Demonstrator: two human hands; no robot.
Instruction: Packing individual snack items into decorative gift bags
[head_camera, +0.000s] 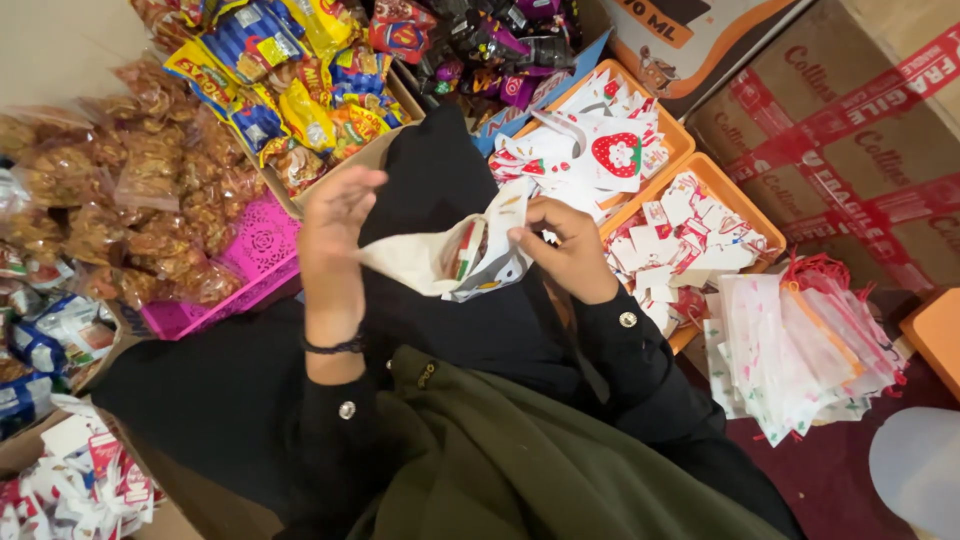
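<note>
**Drawstring pouch (455, 262) mid-fill, plenty left**

Held open over the lap, centre. Left hand (335, 225) pinching one rim, right hand (565, 250) pinching the other. Some packets already inside. Stack of flat empty pouches (800, 350) waiting right; snack packets (290, 80) piled far left.
</note>
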